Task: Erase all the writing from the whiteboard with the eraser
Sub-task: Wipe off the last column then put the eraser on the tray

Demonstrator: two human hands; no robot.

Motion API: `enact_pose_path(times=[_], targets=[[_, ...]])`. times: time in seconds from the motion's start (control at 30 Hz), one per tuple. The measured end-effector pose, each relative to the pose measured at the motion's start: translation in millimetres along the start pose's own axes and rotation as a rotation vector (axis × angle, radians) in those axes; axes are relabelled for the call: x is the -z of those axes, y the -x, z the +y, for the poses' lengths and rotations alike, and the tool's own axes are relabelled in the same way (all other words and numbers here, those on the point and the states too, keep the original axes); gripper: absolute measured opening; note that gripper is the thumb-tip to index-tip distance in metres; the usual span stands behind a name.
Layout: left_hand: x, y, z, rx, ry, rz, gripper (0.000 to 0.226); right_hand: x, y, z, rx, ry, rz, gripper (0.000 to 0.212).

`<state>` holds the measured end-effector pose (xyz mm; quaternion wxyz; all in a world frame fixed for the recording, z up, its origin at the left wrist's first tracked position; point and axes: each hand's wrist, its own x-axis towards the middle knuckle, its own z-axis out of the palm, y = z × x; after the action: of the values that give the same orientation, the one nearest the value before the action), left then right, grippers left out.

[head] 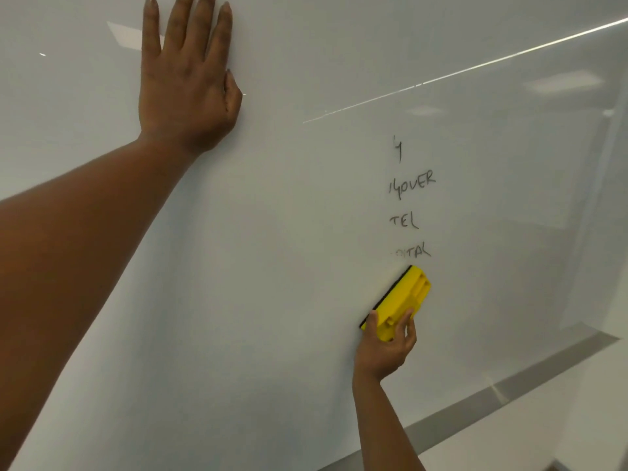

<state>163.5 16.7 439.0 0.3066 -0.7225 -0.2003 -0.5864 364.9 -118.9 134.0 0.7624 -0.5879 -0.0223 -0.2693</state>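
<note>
Both forearms bare, no sleeves in view; left hand [185, 83] and right hand [385, 351] ungloved, fingernails long on the left.

The whiteboard [289, 232] has a smooth, glossy white face that mirrors ceiling lights and a bright streak at the far right. Along its near right edge runs a grey frame strip [503, 389], matt and probably metal, though the view is soft there. The eraser [402, 299] looks like hard yellow plastic with a slight sheen, backed by a thin black pad [387, 295], dull and felt-like.
</note>
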Motion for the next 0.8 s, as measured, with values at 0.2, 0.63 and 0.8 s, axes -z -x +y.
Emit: enact_pose_path(times=[0.2, 0.63, 0.8], targets=[[-1.1, 0.5, 0.4, -0.007, -0.012, -0.003, 0.06, -8.9, -29.5, -26.1, -0.314, -0.077, 0.05, 0.065], [-3.6, 1.5, -0.5, -0.02, -0.018, 0.015, 0.06, -10.5, -62.4, -32.4, -0.294, 0.036, 0.043, 0.067], [-3.9, 2.4, -0.2, -0.02, -0.011, 0.018, 0.059, -25.8, -40.4, -51.2, -0.017, 0.019, -0.004, 0.068]])
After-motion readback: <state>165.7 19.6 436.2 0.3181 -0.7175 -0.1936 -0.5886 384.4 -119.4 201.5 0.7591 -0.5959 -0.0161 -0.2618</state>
